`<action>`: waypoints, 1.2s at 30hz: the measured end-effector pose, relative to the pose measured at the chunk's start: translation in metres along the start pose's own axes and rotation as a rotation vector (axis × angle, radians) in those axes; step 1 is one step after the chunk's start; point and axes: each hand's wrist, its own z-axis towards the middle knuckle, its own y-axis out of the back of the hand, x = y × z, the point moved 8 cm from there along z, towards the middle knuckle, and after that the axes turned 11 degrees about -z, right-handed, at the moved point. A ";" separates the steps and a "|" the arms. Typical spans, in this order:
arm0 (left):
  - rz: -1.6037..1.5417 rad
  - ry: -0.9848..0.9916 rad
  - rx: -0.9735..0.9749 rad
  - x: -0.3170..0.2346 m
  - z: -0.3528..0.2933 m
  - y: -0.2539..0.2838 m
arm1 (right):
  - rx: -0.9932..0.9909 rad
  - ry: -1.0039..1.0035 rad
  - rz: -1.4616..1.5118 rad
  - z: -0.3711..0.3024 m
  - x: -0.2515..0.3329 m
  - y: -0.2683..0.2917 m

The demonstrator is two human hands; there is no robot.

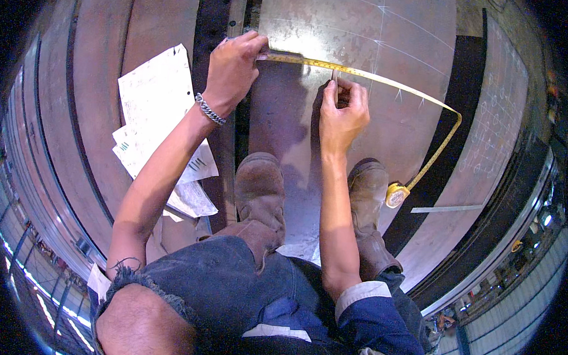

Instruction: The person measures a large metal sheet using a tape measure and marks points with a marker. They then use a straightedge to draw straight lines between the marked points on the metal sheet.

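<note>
A yellow tape measure stretches across a metal plate (405,34) marked with pale lines. Its blade (363,73) runs right, bends down past the plate's edge and ends at the yellow case (397,195) beside my right boot. My left hand (233,66) is closed and pinches the blade's end at the plate's left edge. Between the pinched fingers of my right hand (344,117) is a thin stick of chalk (335,75), its tip up against the blade. The shadows of my hands fall on the plate.
Written-on paper sheets (154,88) lie left of my left forearm. My boots (260,183) rest on the metal near the plate. A narrow pale strip (447,209) lies at the right, on another plate with chalk sketches (495,131). Dark gaps separate the plates.
</note>
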 end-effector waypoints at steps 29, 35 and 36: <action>0.005 -0.010 0.008 0.001 0.001 -0.003 | -0.044 0.095 -0.052 0.000 0.007 -0.005; 0.001 -0.015 0.012 0.002 0.001 -0.003 | -0.032 0.104 -0.056 0.000 0.008 -0.006; -0.003 -0.017 0.007 0.002 0.000 -0.003 | -0.030 0.104 -0.050 0.000 0.008 -0.007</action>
